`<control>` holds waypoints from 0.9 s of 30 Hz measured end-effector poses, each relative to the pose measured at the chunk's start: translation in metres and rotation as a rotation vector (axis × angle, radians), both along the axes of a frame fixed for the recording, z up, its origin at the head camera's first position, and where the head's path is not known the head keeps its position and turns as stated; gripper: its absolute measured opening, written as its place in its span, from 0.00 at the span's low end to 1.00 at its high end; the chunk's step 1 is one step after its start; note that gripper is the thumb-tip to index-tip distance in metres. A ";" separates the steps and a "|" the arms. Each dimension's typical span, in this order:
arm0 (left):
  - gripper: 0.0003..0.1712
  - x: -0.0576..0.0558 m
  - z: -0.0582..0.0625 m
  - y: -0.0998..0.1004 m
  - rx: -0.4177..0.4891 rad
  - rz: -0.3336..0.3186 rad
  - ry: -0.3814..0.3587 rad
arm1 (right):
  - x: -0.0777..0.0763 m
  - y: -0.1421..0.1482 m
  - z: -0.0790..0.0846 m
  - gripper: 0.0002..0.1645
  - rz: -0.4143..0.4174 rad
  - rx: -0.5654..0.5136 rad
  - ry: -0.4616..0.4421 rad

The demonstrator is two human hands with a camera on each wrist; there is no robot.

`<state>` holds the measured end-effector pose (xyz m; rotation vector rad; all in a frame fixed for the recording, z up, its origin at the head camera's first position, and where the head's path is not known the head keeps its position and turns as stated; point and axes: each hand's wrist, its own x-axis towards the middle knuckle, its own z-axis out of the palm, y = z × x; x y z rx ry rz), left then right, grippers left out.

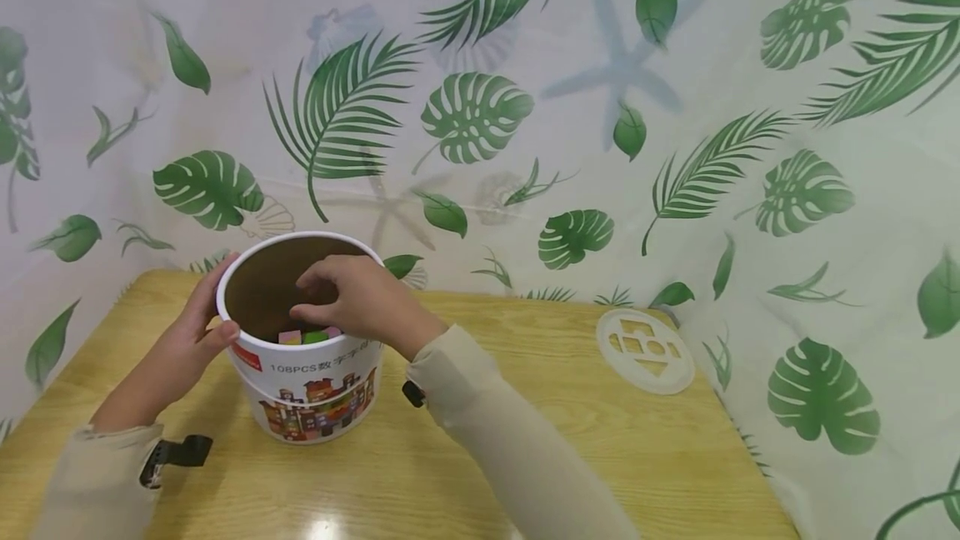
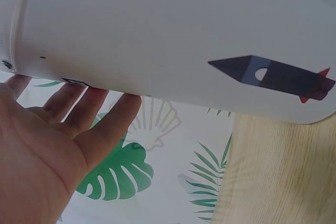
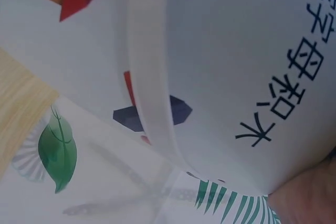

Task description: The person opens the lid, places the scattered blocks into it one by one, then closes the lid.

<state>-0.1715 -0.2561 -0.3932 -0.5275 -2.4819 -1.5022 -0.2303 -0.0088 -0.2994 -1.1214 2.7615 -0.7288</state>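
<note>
A white bucket [image 1: 311, 388] printed with block pictures and lettering stands upright on the table. Colored blocks [image 1: 315, 337], pink, yellow and green among them, show low inside it. My left hand [image 1: 183, 348] steadies the bucket's left side, its thumb at the rim. In the left wrist view its fairly straight fingers [image 2: 113, 129] touch the outer wall. Over the near right rim, my right hand [image 1: 352, 294] reaches into the bucket. Its thumb and index finger are bent and apart, with nothing visible between them; its other fingers are hidden.
A round white plate with shaped cutouts [image 1: 647, 352] lies near the back right of the wooden table [image 1: 525, 407]. Leaf-printed cloth [image 1: 480, 190] hangs behind the table and along its sides.
</note>
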 end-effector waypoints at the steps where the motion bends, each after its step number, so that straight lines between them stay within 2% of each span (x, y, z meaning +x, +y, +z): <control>1: 0.45 0.000 -0.001 0.000 0.003 0.000 -0.001 | 0.001 0.000 0.000 0.23 0.003 -0.003 -0.001; 8: 0.45 0.001 -0.004 0.000 0.013 -0.006 -0.014 | 0.005 0.005 -0.002 0.21 0.008 -0.055 0.057; 15: 0.46 -0.001 0.001 0.001 0.001 -0.007 0.007 | 0.002 0.024 -0.004 0.21 0.083 -0.200 0.100; 21: 0.46 0.000 0.002 0.001 0.002 -0.004 0.001 | -0.001 0.060 -0.013 0.26 0.133 -0.352 0.117; 24: 0.46 0.001 0.002 0.001 0.008 -0.005 -0.006 | -0.004 0.088 -0.022 0.27 0.137 -0.425 0.155; 27: 0.47 0.002 0.001 0.002 0.018 -0.009 -0.014 | -0.008 0.124 -0.036 0.28 0.109 -0.439 0.177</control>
